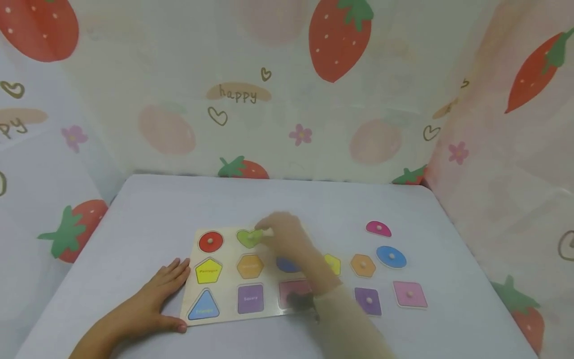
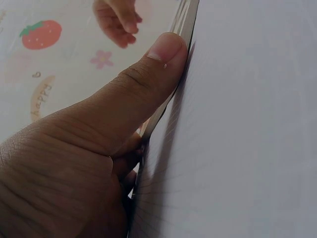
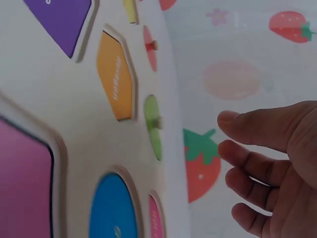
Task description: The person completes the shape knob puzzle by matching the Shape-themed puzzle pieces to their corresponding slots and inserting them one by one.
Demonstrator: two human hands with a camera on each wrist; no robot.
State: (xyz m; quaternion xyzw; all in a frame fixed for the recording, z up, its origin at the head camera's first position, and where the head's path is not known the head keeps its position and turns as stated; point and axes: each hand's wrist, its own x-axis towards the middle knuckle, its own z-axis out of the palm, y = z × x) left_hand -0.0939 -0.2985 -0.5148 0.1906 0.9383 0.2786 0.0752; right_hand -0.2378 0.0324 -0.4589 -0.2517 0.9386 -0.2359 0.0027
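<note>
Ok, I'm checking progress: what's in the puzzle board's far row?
The red circle and green heart, both knobbed, lie there, covering what's beneath. The third, a pink recess, is hidden by the right hand in the head view and shows partly in the right wrist view.

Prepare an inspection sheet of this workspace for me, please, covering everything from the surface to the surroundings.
Surface: white table.
Job's things: puzzle board bearing a knobbed red circle and green heart; to its right, yellow pentagon, orange hexagon, purple square, pink piece, blue oval and magenta half-circle.
Clutter: nothing seen.
Left hand: rests on the table, thumb touching the board's edge.
Right hand: near the green heart, fingers loosely bent, holding nothing.
Cables: nothing seen.
Surroundings: strawberry-print sheets behind and at both sides.
</note>
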